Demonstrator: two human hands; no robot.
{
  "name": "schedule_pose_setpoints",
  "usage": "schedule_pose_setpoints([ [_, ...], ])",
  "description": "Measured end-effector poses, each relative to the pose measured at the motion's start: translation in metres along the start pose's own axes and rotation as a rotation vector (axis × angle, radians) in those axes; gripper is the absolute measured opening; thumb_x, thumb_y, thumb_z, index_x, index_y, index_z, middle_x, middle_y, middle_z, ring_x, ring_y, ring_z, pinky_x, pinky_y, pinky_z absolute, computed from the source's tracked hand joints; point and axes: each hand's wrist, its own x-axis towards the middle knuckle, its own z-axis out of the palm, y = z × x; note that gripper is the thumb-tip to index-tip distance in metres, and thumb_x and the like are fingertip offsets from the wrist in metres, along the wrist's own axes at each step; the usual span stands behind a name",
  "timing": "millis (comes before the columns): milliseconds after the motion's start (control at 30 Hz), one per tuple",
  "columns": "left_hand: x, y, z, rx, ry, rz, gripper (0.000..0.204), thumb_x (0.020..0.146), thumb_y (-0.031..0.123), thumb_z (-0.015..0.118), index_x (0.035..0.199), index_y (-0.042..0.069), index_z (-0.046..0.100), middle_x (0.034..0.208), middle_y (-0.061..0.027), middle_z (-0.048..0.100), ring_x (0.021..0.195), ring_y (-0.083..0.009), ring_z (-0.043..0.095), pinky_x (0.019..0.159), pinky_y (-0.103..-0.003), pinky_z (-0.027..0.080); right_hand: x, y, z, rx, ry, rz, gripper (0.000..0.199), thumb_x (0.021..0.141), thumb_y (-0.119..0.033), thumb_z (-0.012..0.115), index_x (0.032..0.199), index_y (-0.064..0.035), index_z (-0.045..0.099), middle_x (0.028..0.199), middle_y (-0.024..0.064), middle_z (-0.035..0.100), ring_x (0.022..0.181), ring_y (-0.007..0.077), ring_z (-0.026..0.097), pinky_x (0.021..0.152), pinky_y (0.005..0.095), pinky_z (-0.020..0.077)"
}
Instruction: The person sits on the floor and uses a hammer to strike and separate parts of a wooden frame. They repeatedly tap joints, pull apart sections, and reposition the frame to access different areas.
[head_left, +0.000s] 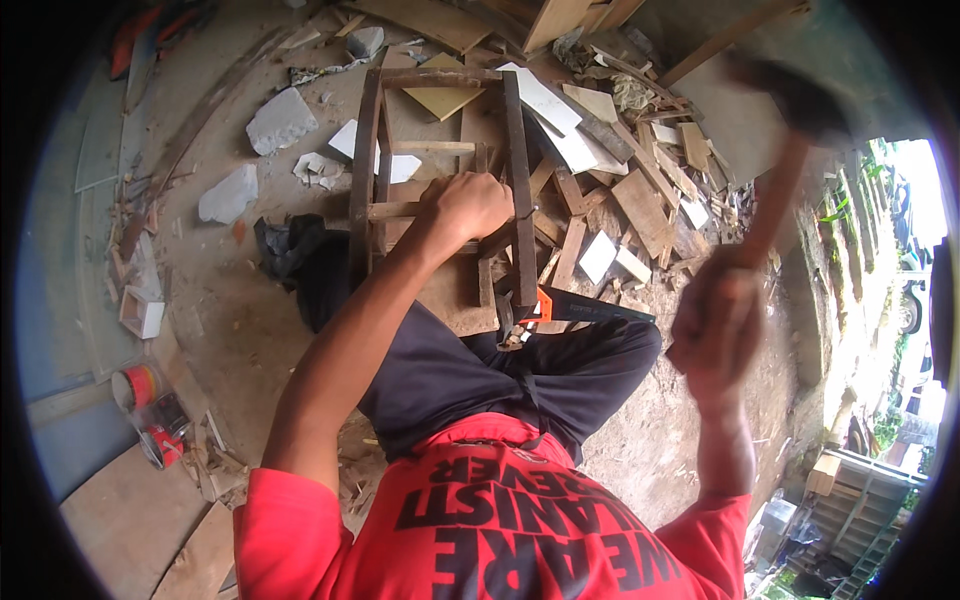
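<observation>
A dark wooden frame [519,110], perhaps part of a stool or chair, stands in front of my bent legs, with lighter crosspieces [440,147] between its rails. My left hand [466,207] is closed at the frame's right rail, around a crosspiece whose far end is hidden by the fingers. A small nail [535,211] seems to stick out of that rail's outer side. Raised to the right, my right hand [715,315] grips a hammer [782,190] by its wooden handle. Hand and dark hammer head are smeared by motion.
A handsaw with an orange handle [542,305] lies by my right knee. Wood scraps [640,210] are heaped beyond the frame and to the right. Broken concrete chunks [280,122] lie at the left, with red cans [135,387] nearer the wall.
</observation>
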Motion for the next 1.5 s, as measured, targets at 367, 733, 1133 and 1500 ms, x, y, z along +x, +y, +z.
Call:
schedule_pose_setpoints([
  [367,0.001,0.007,-0.012,0.008,0.071,0.030,0.022,0.082,0.011,0.052,0.071,-0.003,0.065,0.075,-0.0252,0.067,0.072,-0.0411,0.070,0.064,-0.049,0.057,-0.021,0.030,-0.003,-0.411,-0.262,0.263,0.028,0.104,-0.027,0.049,0.104,0.0007,0.054,0.065,0.0117,0.059,0.057,0.0221,0.059,0.054,0.0392,0.0461],
  [733,-0.002,0.004,-0.007,0.003,-0.019,0.003,0.023,0.083,0.010,0.051,0.074,-0.003,0.066,0.076,-0.0263,0.067,0.076,-0.0419,0.070,0.068,-0.049,0.058,0.004,-0.002,0.002,0.001,-0.061,0.150,0.041,0.104,-0.044,0.045,0.098,-0.0036,0.050,0.064,-0.0009,0.047,0.054,0.0090,0.049,0.048,0.0289,0.0404],
  [1133,-0.001,0.013,-0.011,-0.051,-0.015,0.008,0.025,0.084,0.013,0.051,0.074,-0.003,0.068,0.081,-0.0287,0.067,0.078,-0.0441,0.069,0.071,-0.051,0.057,-0.023,0.041,0.002,-0.311,-0.206,0.270,0.026,0.103,-0.027,0.051,0.101,-0.0010,0.053,0.062,0.0073,0.053,0.055,0.0180,0.055,0.052,0.0366,0.0433],
  [1500,0.005,0.006,-0.007,-0.093,-0.050,-0.143,0.025,0.082,0.011,0.051,0.077,-0.005,0.069,0.084,-0.0277,0.068,0.080,-0.0438,0.070,0.071,-0.051,0.057,0.004,-0.001,-0.010,0.122,-0.162,0.120,0.049,0.099,-0.053,0.049,0.091,-0.0047,0.053,0.061,0.0025,0.045,0.051,0.0187,0.050,0.047,0.0306,0.0400],
])
